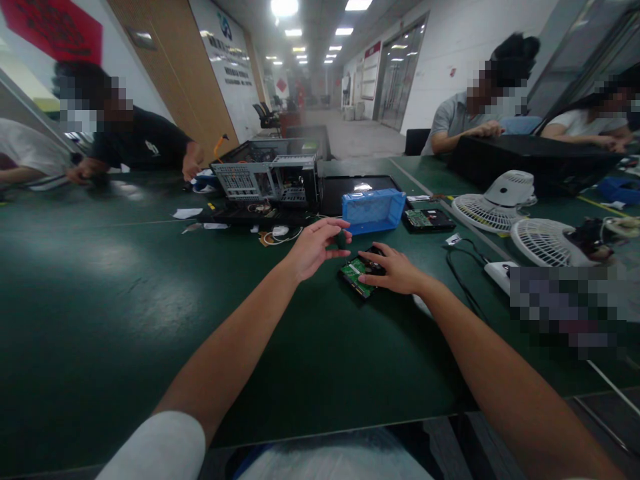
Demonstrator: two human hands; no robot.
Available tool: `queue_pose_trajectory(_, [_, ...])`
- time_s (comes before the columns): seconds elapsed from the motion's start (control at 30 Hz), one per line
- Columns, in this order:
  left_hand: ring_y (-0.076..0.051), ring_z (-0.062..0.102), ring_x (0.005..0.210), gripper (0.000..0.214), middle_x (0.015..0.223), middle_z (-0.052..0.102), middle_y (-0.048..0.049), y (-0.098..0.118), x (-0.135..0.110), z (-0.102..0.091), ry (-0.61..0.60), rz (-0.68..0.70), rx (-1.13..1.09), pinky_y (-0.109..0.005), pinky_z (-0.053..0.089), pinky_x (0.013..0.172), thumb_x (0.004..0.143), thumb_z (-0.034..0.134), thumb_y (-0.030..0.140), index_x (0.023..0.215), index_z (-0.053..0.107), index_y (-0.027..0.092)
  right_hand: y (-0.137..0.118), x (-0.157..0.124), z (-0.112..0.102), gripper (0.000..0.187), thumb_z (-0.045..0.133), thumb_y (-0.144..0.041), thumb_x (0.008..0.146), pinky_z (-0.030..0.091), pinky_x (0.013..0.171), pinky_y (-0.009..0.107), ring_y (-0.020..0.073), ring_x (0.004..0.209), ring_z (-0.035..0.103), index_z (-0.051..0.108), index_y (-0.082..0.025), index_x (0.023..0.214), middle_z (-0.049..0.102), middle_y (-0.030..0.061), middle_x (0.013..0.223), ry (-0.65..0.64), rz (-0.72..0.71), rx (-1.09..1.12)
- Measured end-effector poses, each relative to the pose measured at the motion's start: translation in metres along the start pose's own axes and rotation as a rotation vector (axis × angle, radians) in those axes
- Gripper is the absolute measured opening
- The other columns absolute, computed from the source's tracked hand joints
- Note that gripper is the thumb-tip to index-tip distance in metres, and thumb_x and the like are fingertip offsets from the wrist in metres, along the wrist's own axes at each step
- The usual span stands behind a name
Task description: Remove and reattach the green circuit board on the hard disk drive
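A hard drive (356, 272) lies on the green table (150, 300) with its green circuit board facing up. My right hand (395, 270) rests flat on its right side, fingers stretched over it. My left hand (317, 245) hovers just above and left of the drive, thumb and fingers pinched round a small dark object (342, 239) that I cannot make out.
A blue plastic bin (374, 210) stands just behind the drive. An opened computer case (270, 179) sits further back, another drive (427, 219) to the right. Two white fans (495, 200) and a black cable (463, 270) lie at right. Other people sit along both table sides.
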State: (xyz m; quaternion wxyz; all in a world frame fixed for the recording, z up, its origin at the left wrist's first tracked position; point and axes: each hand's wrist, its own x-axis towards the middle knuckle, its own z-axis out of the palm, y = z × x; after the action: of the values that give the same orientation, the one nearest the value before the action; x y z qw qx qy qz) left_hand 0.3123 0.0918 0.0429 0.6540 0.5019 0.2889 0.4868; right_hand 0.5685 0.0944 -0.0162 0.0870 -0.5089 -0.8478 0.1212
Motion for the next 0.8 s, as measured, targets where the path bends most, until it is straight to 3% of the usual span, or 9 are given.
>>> queue_pose_trajectory(0.27, [-0.021, 0.069, 0.100, 0.012, 0.099, 0.071, -0.0099, -0.001, 0.001, 0.003, -0.013, -0.007, -0.081, -0.045, 0.058, 0.096, 0.088, 0.067, 0.022, 0.097, 0.068, 0.015, 0.002, 0.000, 0.002, 0.083, 0.053, -0.081, 0.086, 0.031, 0.115, 0.065, 0.0456, 0.145, 0.036, 0.042, -0.041, 0.157, 0.030, 0.0100, 0.166, 0.006, -0.006, -0.005])
queue_pose_trajectory(0.5, [-0.019, 0.068, 0.098, 0.019, 0.097, 0.070, -0.0076, -0.011, 0.005, 0.002, 0.029, 0.076, -0.059, -0.044, 0.058, 0.097, 0.088, 0.073, 0.030, 0.100, 0.069, 0.015, 0.000, 0.000, 0.002, 0.082, 0.053, -0.081, 0.085, 0.032, 0.114, 0.064, 0.0445, 0.145, 0.037, 0.044, -0.040, 0.156, 0.033, 0.0108, 0.164, 0.019, -0.002, -0.003])
queue_pose_trajectory(0.8, [-0.019, 0.065, 0.098, 0.025, 0.101, 0.068, -0.0087, -0.006, 0.003, 0.002, 0.018, 0.019, -0.016, -0.039, 0.060, 0.089, 0.088, 0.073, 0.032, 0.107, 0.074, 0.016, 0.001, 0.000, 0.003, 0.084, 0.052, -0.083, 0.085, 0.032, 0.114, 0.065, 0.0447, 0.146, 0.037, 0.044, -0.040, 0.156, 0.032, 0.0119, 0.164, 0.015, -0.001, -0.005])
